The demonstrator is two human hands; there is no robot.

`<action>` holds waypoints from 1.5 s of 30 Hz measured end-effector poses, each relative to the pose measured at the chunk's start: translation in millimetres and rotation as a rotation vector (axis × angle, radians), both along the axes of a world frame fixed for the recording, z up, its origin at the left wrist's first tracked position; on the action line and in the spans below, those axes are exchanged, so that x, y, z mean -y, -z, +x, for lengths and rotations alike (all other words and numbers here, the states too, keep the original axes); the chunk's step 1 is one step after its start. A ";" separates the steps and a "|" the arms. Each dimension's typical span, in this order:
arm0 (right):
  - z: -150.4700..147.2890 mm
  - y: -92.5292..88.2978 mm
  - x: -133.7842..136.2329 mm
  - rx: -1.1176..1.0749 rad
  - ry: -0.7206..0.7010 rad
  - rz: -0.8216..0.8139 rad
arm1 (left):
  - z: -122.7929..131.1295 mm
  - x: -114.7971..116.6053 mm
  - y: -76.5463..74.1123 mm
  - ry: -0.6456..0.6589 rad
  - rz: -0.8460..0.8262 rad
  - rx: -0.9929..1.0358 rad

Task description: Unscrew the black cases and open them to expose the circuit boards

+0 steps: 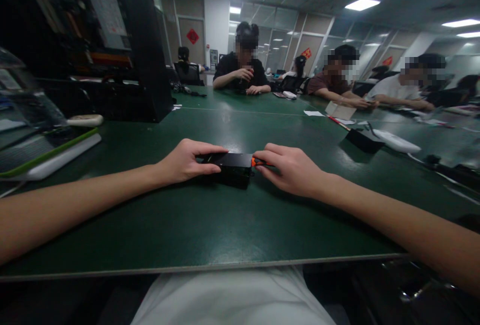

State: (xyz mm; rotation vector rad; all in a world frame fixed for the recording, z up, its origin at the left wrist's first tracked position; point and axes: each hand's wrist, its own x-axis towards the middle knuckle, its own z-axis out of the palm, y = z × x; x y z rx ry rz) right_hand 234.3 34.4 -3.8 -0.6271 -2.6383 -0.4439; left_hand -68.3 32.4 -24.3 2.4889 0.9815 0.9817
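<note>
A black box (pixel 236 169) rests on the green table in front of me. My left hand (pixel 189 161) grips its left part, with the thumb and fingers on opposite sides. At the box's right end is a small orange and black item (pixel 256 162). My right hand (pixel 287 166) pinches this item, whose orange tip touches or nearly touches the box; the fingers cover part of it.
The green table (pixel 180 230) has a black cabinet (pixel 144 45) at left, near a green-edged tray (pixel 48 155). On the right are a black box (pixel 363 140), a white power strip (pixel 397 141) and a small carton (pixel 340 110). Several people sit beyond.
</note>
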 end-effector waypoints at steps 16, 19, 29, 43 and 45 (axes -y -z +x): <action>-1.3 1.5 -1.6 -0.088 -0.052 -0.168 | 1.4 2.2 0.1 -0.017 0.040 -0.004; -0.4 -0.1 0.0 -0.084 -0.018 -0.143 | 1.9 2.7 -0.4 -0.026 0.015 0.005; 0.9 -1.2 -1.4 -0.130 0.006 -0.229 | 6.5 6.1 -3.4 -0.078 -0.079 0.090; 8.2 3.5 -15.1 -0.061 0.152 -0.295 | 4.0 -23.2 9.8 -0.121 -0.578 0.728; 7.0 5.4 -14.7 -0.039 0.161 -0.307 | 4.4 -22.8 9.2 -0.124 -0.591 0.733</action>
